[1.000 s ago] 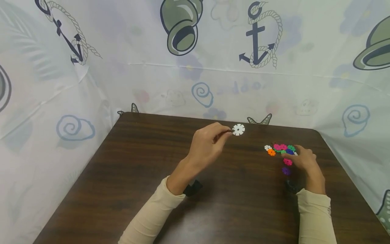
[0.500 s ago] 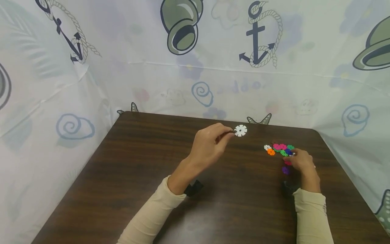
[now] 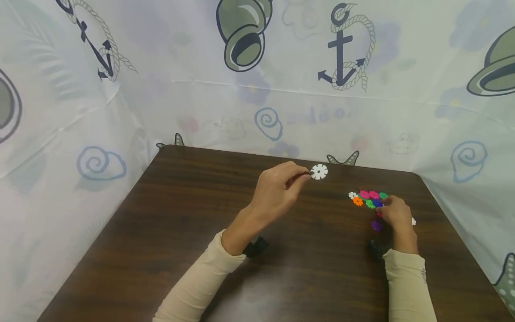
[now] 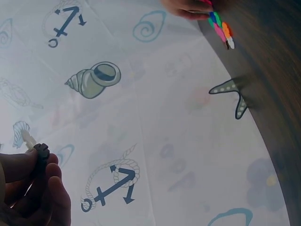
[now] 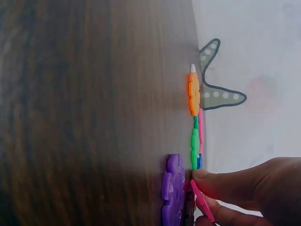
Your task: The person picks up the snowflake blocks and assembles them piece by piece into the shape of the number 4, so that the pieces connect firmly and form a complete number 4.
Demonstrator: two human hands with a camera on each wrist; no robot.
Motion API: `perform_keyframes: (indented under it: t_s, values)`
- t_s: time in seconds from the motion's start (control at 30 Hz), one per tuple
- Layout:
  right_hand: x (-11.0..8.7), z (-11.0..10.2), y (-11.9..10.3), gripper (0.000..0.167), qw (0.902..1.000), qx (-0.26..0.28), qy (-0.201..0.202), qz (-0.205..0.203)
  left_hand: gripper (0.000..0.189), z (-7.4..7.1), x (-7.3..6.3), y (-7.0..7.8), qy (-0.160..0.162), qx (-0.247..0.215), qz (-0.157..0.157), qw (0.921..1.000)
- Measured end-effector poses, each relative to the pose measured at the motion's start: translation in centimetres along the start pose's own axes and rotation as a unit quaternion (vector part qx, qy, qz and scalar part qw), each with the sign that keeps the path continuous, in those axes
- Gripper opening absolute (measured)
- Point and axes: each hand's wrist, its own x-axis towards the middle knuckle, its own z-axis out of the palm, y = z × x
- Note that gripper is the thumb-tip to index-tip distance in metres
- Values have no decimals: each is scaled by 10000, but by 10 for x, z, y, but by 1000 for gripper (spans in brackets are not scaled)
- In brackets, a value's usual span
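Pinching a dark piece [image 4: 41, 153] that touched a white disc [image 3: 322, 170], the left grip [image 3: 277, 192] hung above the tabletop [image 3: 318, 264]. Beyond, a purple disc [image 3: 376, 226] lay before the right grip [image 3: 396, 213], which touched a pink disc [image 5: 202, 201]; whether clenched, I could not tell.

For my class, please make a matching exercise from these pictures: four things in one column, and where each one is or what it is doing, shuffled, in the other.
Things
1. Left hand
2. Right hand
3. Orange disc
4. Purple disc

Places and states
A. Lies on the table, lower in the head view than the orange disc
B. Has a large white disc at its fingertips
C. Lies beside a small white disc
D. Has its fingertips at a pink disc

Right pairs: 1-B, 2-D, 3-C, 4-A
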Motion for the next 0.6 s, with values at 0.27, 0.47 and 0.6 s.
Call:
perform_keyframes:
  t_s: [0.27,0.47,0.6]
  values:
    - [-1,-3,0,62,9992,-116,-328,191,7,1,0,-1,-81,-36,-46,10000]
    - [-1,-1,0,54,9994,205,-102,273,6,6,1,-2,-103,-43,-83,9999]
    - [0,-2,-4,53,9985,371,-31,394,6,6,2,-4,-87,-24,-90,9999]
